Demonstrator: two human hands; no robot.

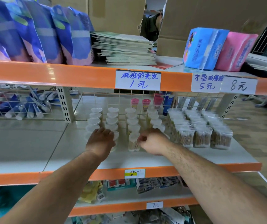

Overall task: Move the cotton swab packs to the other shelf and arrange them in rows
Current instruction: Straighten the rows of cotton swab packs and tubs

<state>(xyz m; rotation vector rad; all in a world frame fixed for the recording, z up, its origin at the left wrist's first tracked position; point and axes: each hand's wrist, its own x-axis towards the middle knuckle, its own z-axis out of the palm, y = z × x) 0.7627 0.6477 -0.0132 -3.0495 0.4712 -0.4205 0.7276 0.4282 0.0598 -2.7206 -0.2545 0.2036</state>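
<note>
Looks like row-straightening: left hand curls fingers over a front swab jar; right hand bunches fingers against the neighbouring jar, grip unclear. Next, gentle nudging.

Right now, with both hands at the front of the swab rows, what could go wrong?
1. The heart-lidded tubs stand tall and close; a push from the left hand over the front ones could topple a row.
2. The right hand seems to pinch one front tub by its side; that grip may slip.
</note>
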